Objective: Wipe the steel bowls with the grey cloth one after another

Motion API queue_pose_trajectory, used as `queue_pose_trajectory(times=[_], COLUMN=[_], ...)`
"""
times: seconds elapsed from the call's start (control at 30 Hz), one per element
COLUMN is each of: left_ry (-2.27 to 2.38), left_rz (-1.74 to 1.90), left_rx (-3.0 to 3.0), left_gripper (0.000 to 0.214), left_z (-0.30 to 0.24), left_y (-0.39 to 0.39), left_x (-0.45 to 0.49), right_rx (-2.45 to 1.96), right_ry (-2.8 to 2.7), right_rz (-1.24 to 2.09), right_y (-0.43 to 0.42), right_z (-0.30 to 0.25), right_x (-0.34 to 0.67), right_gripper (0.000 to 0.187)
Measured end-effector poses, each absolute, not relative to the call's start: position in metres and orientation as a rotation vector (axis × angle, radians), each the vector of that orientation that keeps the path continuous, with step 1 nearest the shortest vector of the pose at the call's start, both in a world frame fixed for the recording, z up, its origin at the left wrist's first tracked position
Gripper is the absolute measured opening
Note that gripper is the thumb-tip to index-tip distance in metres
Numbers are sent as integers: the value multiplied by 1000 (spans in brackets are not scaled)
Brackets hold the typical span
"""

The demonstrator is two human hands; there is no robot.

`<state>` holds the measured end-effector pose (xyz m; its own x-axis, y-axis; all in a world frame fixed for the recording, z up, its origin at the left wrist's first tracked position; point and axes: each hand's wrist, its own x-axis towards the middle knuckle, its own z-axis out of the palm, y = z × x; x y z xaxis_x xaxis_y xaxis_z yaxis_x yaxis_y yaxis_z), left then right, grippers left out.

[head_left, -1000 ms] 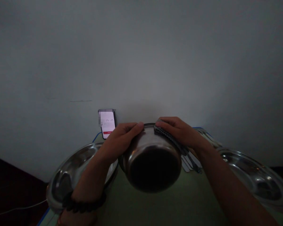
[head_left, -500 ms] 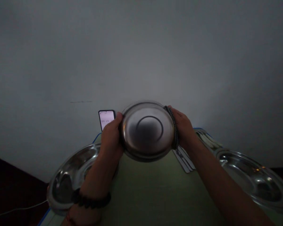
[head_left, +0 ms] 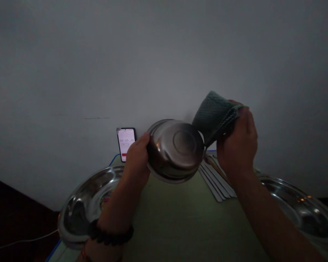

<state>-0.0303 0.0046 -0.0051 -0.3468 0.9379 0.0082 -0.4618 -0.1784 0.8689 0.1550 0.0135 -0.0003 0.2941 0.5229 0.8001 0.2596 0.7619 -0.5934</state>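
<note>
Your left hand gripped the steel bowl at centre frame, underside toward you, while your right hand clutched the green cloth just upper right of it.

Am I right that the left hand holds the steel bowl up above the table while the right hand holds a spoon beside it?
Not quite. In the head view the left hand does hold the steel bowl above the table, but the right hand holds a green cloth beside it, not a spoon.
</note>
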Motion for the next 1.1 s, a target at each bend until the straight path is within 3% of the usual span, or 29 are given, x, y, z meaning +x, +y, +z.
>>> queue_pose_trajectory(times=[0.1,0.2,0.33,0.53,0.73,0.97,1.1], left_ry=[1056,1110,1162,1148,1090,1013,861], left_rz=[1689,1708,1685,1559,1494,1766,1900], left_rx=[969,1096,1148,1326,1041,499,281], left_gripper=[19,20,15,21,26,13,18], left_z=[-8,-8,-7,-9,-12,0,1], left_y=[2,2,2,-1,3,6,8], left_x=[-29,-36,-44,-39,-39,-33,-32], right_rx=[-727,-810,-820,-742,-787,-865,-800], right_ry=[-1678,-2170,-2285,-2169,-2015,-1582,-1527], right_rz=[135,2,-138,-86,151,350,236], right_y=[-12,-20,-15,-10,0,23,20], right_z=[2,-9,-18,-6,-2,-18,-28], right_x=[132,109,103,121,131,130,115], right_gripper=[36,47,55,42,33,37,41])
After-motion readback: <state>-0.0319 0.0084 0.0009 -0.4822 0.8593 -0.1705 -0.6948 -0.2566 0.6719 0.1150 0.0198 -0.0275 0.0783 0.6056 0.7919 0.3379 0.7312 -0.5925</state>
